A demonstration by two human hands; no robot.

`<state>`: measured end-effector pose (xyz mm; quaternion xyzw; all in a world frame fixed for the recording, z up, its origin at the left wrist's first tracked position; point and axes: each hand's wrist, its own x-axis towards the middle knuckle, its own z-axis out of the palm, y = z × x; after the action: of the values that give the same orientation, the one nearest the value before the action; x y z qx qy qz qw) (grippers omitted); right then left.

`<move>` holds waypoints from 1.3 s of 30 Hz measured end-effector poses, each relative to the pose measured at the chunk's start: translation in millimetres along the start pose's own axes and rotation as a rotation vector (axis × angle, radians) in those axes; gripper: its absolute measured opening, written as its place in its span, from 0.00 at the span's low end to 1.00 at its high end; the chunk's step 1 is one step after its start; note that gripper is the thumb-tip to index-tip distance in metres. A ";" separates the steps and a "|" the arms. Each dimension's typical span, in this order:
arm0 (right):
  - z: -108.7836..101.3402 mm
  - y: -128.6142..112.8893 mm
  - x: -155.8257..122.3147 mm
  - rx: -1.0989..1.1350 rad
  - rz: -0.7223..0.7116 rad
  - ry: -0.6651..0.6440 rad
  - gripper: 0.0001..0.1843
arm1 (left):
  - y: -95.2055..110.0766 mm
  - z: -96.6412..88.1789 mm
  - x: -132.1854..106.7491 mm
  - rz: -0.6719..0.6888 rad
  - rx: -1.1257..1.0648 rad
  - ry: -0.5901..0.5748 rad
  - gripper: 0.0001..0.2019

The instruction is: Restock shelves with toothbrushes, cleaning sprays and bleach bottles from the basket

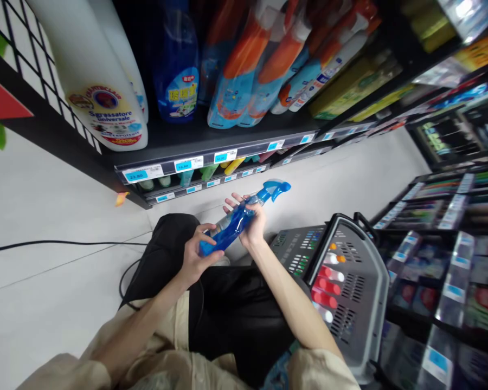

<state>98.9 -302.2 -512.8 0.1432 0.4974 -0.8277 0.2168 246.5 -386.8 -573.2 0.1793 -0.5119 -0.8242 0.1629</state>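
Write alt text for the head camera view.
A person holds a blue spray bottle, left hand at its base and right hand near its neck, before a store shelf lined with bottles. On the right stands a grey basket with red, white and orange-topped items inside.

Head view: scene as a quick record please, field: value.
held: blue spray bottle, tilted, spray head toward the basket side
left hand: grips its base end
right hand: holds it near the neck
shelf: white bottle, blue bottle, orange-and-blue bottles, more beyond; price tags along the front edge
basket: grey, at the person's right; items inside show red, white and orange tops
floor: pale, black cable at left
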 end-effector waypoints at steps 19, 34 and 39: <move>10.2 -15.8 -9.3 -0.022 0.005 -0.265 0.19 | -30.8 -16.1 -16.4 0.642 0.737 -0.406 0.25; -15.6 -20.9 0.3 -0.805 0.000 -0.358 0.37 | -17.4 2.2 -11.1 0.663 0.622 -0.026 0.32; 12.3 -37.5 -5.0 -0.963 -0.503 -0.208 0.29 | -8.3 8.1 -11.3 0.888 0.677 0.034 0.28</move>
<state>84.1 -296.6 -476.3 -0.1781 0.8146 -0.5426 0.1014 252.0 -371.8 -576.0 0.0020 -0.7717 -0.4629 0.4362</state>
